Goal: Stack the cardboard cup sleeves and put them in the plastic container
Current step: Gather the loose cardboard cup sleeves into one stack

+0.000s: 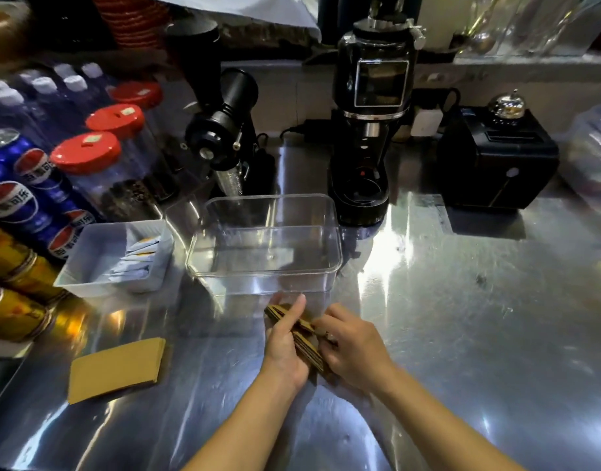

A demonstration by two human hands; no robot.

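Left hand [285, 348]: closed on the near-left side of a stack of cardboard cup sleeves [306, 338], thumb stretched along its top edge.
Right hand [353, 348]: fingers curled against the right face of the same stack, so the sleeves are pinched between both hands.
Stack in the hands: held on edge, slanting away to the left, just above the surface [462, 317]; whether its bottom edge touches the steel cannot be told.
Plastic container [268, 270]: clear, rectangular, with nothing visible inside, directly beyond the hands, its near wall close to the thumb tip.
Second pile of sleeves [117, 368]: lying flat on the surface, well to the left of the left hand.
White tray of sachets [88, 266]: left of the container, beyond the flat pile.
Coffee grinder [370, 130]: standing behind the container, beyond the right hand.
Cola cans [20, 185]: far left, past the tray.
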